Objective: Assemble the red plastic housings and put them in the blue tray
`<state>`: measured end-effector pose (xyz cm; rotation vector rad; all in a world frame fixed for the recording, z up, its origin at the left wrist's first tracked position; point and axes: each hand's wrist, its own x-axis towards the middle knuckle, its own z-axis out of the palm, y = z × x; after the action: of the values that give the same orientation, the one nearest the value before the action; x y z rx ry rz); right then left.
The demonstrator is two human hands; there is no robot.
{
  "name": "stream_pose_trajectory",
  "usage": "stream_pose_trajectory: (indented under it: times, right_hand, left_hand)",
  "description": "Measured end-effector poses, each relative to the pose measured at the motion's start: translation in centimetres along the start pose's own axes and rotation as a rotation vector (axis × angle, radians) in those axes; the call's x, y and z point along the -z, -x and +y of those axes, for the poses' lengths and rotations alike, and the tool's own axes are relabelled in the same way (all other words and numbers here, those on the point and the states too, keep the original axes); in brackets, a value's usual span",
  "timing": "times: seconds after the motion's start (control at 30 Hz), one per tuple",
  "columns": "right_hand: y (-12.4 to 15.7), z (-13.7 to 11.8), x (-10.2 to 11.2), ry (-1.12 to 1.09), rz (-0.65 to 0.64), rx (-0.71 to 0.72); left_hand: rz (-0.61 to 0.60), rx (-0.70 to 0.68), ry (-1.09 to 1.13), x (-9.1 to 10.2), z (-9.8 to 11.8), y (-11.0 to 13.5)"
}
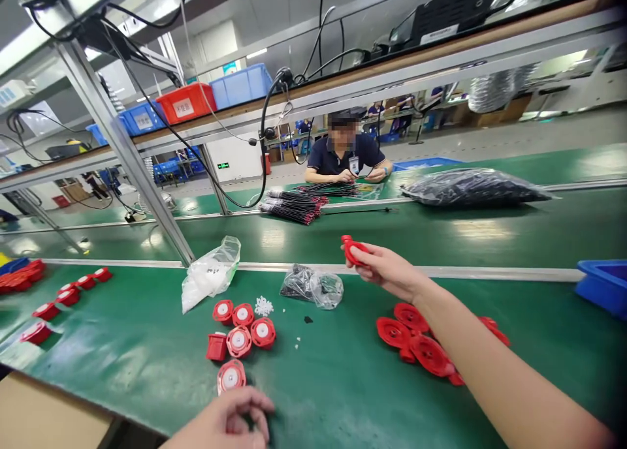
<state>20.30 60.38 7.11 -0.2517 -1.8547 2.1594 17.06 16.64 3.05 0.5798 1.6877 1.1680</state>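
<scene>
Between the thumb and fingers of my right hand [379, 266] is a red round plastic part [356, 250] with a short stub on top, held up over the rail at the table's back. Below my right forearm lie several similar red round parts [393, 332], partly hidden by the arm. My left hand [240, 418] rests low at the front, its fingers loosely bent and apart, with nothing seen in them. Just above it sits a red housing with a white disc [231, 376]. Beyond that stand several more red housings [239, 340]; one of them lies on its side.
Small white pieces [263, 307] lie by a white plastic bag [211, 274] and a clear bag of black parts [311, 287]. More red housings stand far left. A blue bin [605, 286] is at right. Across the belt, a person [345, 150] sits behind bundled black cables [294, 205].
</scene>
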Motion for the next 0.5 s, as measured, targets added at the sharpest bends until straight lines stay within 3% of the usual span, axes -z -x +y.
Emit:
stream_pose_trajectory:
  times: [0.13, 0.23, 0.37, 0.43, 0.5]
  right_hand:
    - [0.9, -1.5, -0.2, -0.206, 0.121, -0.018]
    - [1.2, -2.3, -0.7, -0.246, 0.136, -0.025]
    - [1.0, -2.4, -2.3, -0.264, 0.141, -0.019]
    - [1.1, -2.0, -3.0, -0.271, 0.141, -0.012]
    - [1.4, -1.6, -3.4, -0.25, 0.143, -0.011]
  left_hand:
    - [0.198, -0.081, 0.057, 1.7, -0.7, -1.3]
    - [0.136, -0.001, 0.254, 1.3, -0.8, -1.7]
    - [0.07, 0.078, 0.541, -2.1, 0.7, -3.5]
    - [0.023, 0.063, 0.575, -3.4, 1.9, -5.2]
    - [-0.108, 0.085, 0.52, -4.0, 2.9, -7.2]
